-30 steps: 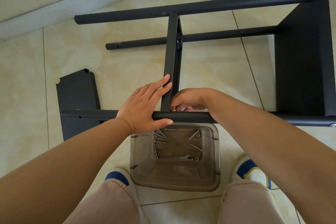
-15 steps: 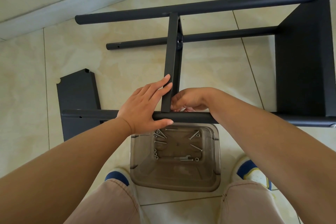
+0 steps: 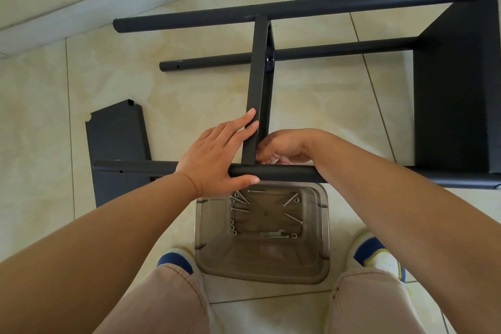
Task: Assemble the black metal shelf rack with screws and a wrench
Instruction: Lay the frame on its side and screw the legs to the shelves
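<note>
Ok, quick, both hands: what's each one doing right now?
Left hand: open, fingers straight against the shelf panel, thumb under the near tube.
Right hand: fingers curled at the joint; what they hold is hidden.

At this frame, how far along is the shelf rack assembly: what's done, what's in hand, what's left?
Done: one shelf panel sits between the poles at the right. In hand: the left hand steadies the middle shelf against the near pole, while the right hand works at that joint; what it pinches is hidden. Left: a loose panel lies on the floor, and screws and the wrench remain in the bin.
</note>
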